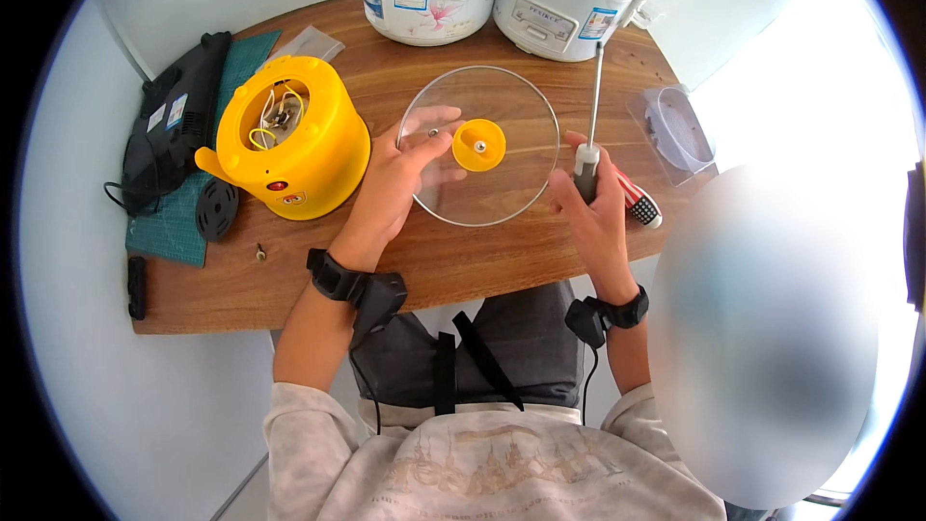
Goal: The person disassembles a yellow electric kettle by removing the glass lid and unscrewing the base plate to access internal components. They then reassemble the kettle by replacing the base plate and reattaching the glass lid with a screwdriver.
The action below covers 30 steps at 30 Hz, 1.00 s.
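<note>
My left hand [403, 166] is closed around the left edge of a round glass lid [511, 195] with a metal rim. Its thumb lies over the glass, and other fingers show through it. By the thumb is a small metal piece, perhaps a screw [433, 132]. At the lid's middle sits a yellow knob [492, 156] with a metal fastener in its centre. My right hand [596, 217] grips a screwdriver [586, 171] by its grey handle, its long shaft pointing away from me. The right fingertips are close to the lid's right rim.
At left stands a yellow pot-shaped appliance body [333, 159] with exposed wires; a black vented disc [217, 210] leans beside it. A black device [172, 116] rests on a green mat [178, 236]. Two white rice cookers [434, 19] stand behind. A clear plastic case [675, 135] is at right.
</note>
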Tool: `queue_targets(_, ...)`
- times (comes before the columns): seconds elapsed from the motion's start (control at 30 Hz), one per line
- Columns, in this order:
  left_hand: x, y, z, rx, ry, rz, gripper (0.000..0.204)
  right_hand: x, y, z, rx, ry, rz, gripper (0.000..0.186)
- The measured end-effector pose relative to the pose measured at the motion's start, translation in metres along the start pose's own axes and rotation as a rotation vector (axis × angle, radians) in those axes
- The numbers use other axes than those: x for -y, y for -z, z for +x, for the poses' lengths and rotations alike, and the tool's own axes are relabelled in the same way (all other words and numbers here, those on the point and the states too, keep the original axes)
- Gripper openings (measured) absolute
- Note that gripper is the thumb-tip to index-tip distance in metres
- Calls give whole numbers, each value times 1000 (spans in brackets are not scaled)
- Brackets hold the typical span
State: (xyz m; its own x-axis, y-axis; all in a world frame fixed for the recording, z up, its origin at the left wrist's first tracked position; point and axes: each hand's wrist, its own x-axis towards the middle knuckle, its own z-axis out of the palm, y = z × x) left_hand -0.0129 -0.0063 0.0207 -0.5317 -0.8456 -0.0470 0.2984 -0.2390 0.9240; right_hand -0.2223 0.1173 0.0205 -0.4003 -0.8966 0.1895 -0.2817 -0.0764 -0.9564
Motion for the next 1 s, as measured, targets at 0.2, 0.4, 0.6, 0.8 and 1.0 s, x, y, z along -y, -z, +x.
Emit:
queue_targets(0.2,-8,-2,-5,71,8,-62,34,10,-9,12,-61,-100,6,21)
queue_targets(0.4,-8,5,-6,244,10,-189,62,16,-10,12,-68,-199,189,19)
queue_targets(0.6,-17,6,-6,417,78,-471,64,6,-10,13,31,-376,498,19)
queue_targets(0.8,5,1,-1,195,10,-274,47,12,-27,8,111,-477,585,20)
queue_targets(1.0,17,6,3,224,-30,-176,58,9,-27,9,153,-497,573,23)
